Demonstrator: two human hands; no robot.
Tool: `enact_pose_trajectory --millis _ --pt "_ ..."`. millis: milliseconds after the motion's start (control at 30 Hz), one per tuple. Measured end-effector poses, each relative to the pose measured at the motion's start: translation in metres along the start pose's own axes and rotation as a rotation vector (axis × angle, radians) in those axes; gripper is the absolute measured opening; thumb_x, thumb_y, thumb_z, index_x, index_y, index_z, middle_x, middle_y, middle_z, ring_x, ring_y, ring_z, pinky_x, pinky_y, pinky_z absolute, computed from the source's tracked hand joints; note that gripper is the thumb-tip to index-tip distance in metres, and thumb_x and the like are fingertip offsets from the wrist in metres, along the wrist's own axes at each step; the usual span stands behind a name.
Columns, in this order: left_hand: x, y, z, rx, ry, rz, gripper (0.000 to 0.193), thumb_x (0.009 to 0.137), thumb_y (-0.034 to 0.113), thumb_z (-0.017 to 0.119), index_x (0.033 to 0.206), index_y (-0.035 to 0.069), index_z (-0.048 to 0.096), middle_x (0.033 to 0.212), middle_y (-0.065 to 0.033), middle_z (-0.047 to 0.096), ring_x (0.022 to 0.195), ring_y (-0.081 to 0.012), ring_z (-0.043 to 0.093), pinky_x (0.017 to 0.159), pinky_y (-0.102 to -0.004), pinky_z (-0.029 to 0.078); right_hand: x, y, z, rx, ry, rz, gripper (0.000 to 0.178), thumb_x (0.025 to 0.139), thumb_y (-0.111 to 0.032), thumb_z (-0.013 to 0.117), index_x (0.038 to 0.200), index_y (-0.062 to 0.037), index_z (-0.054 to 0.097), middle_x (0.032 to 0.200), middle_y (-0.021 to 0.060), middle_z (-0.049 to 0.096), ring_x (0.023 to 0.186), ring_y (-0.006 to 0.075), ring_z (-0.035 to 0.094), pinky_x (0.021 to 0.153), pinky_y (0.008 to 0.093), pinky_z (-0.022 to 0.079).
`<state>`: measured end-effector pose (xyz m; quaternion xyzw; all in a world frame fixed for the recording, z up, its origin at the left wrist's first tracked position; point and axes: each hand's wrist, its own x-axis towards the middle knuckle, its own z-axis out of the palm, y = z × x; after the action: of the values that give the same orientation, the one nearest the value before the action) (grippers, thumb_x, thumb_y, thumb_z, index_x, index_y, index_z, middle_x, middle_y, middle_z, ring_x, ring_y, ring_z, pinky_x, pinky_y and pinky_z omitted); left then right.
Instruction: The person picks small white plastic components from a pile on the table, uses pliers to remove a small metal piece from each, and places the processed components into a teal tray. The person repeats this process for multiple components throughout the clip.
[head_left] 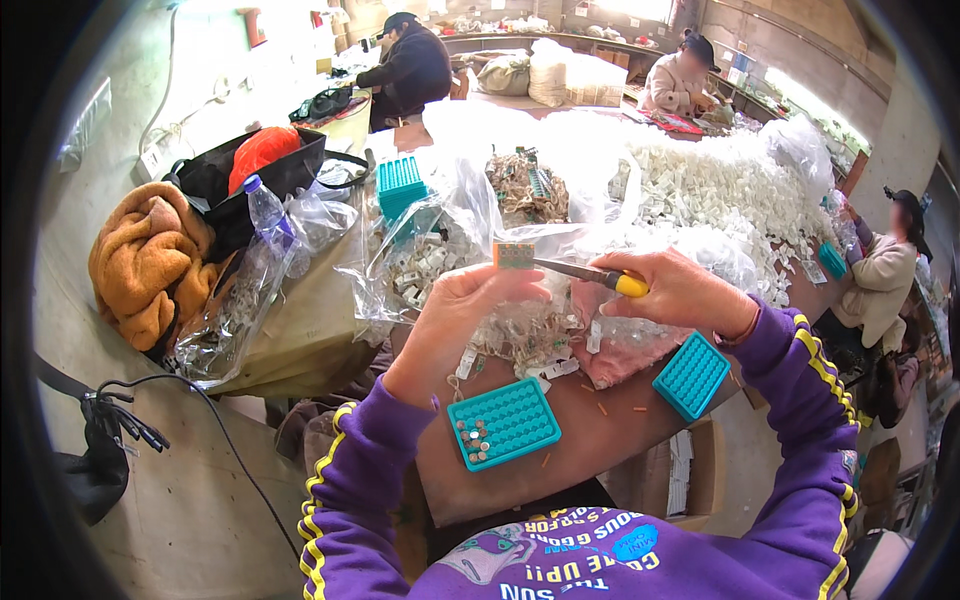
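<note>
My left hand (462, 310) holds up a small orange and green part (514, 254) between its fingertips. My right hand (676, 292) grips a tool with a yellow handle (630, 285), and the tool's metal tip reaches left to the part. Below my hands lie two teal perforated trays on the brown table (600, 430): the nearer tray (503, 421) has several small pieces in its left corner, the other tray (691, 375) lies to the right. Clear bags of small parts (520, 335) sit just beyond the trays.
A huge heap of white parts in plastic (720, 190) covers the table's far side. A third teal tray (401, 185), a plastic bottle (268, 215), a black bag (250, 180) and an orange cloth (150, 260) lie at left. Three other people sit around the table.
</note>
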<state>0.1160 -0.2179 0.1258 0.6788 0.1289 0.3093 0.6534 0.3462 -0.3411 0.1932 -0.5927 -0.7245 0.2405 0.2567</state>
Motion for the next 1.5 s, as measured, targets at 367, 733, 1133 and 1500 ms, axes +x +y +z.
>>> enact_pose_trajectory --millis 367,733,1133,1500 --pt "0.006 -0.004 0.003 -0.161 0.113 0.146 0.033 0.099 0.021 0.056 0.118 -0.005 0.061 0.113 -0.0126 0.066 0.101 -0.0169 0.065 0.094 -0.0327 0.051 -0.005 -0.007 -0.006 -0.102 -0.013 0.03 0.044 0.081 -0.019 0.071 0.121 -0.0062 0.06 0.078 0.0117 0.06 0.07 0.02 0.057 0.07 0.0332 0.048" --pt "0.018 -0.021 0.012 0.092 0.432 0.186 0.02 0.084 0.01 0.073 0.101 -0.001 0.072 0.081 -0.0008 0.067 0.077 -0.0083 0.063 0.068 -0.0203 0.05 -0.001 -0.001 0.006 -0.458 0.068 0.092 0.044 0.083 -0.028 0.068 0.122 -0.0097 0.061 0.088 0.0212 0.067 0.083 0.0385 0.065 0.074 0.044 0.051" --pt "0.025 -0.034 -0.018 -0.337 0.338 0.063 0.03 0.096 0.018 0.062 0.118 -0.003 0.063 0.099 -0.0049 0.066 0.083 -0.0123 0.064 0.082 -0.0281 0.055 0.034 0.02 0.006 -0.887 0.071 0.118 0.038 0.084 -0.025 0.063 0.119 -0.0095 0.061 0.103 0.0167 0.064 0.09 0.037 0.064 0.076 0.0456 0.051" --pt "0.032 -0.03 0.002 -0.446 0.183 0.07 0.03 0.097 0.017 0.061 0.12 -0.002 0.063 0.109 -0.0072 0.065 0.091 -0.014 0.063 0.087 -0.0293 0.053 0.011 -0.002 0.001 -0.58 0.114 -0.006 0.04 0.084 -0.026 0.065 0.121 -0.0114 0.059 0.095 0.0154 0.068 0.085 0.0376 0.065 0.073 0.046 0.051"
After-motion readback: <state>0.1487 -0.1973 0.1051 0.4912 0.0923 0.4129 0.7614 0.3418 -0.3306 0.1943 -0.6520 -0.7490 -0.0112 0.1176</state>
